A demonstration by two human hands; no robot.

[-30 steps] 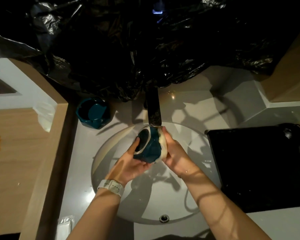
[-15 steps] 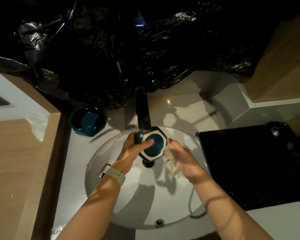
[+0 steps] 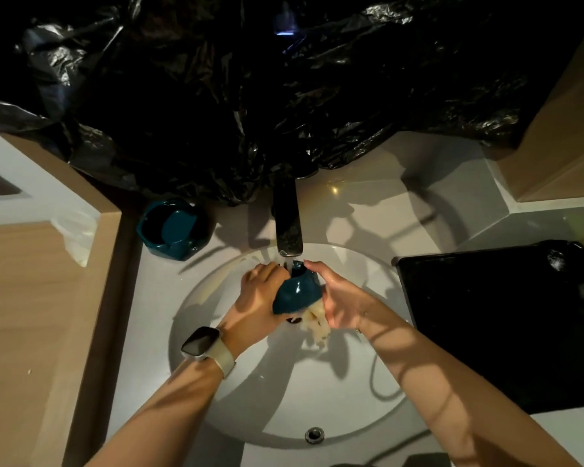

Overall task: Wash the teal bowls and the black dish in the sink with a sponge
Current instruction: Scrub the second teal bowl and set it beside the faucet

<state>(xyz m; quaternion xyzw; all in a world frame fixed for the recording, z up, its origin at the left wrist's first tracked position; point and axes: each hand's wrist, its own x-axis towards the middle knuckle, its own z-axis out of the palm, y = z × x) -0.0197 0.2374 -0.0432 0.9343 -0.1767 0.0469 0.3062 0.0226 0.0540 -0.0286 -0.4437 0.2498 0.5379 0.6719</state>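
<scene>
A teal bowl (image 3: pixel 295 294) is held over the white round sink (image 3: pixel 243 399), just under the spout of the black faucet (image 3: pixel 287 227). My left hand (image 3: pixel 260 294) grips the bowl from the left, its outer side turned toward me. My right hand (image 3: pixel 338 298) holds the bowl's right edge and has a pale soapy sponge (image 3: pixel 316 320) under its palm. More teal bowls (image 3: pixel 174 229) sit stacked on the counter left of the faucet. A black dish (image 3: pixel 499 325) lies on the counter to the right of the sink.
Crumpled black plastic sheeting (image 3: pixel 250 96) covers the wall behind the faucet. A wooden shelf (image 3: pixel 31 298) runs along the left, and a wooden panel (image 3: pixel 567 146) stands at the back right. The overflow hole (image 3: pixel 314 434) sits at the sink's near rim.
The bowl has been turned so its outer side faces me instead of its base. My right hand with the sponge has come back against the bowl. The view shifted slightly.
</scene>
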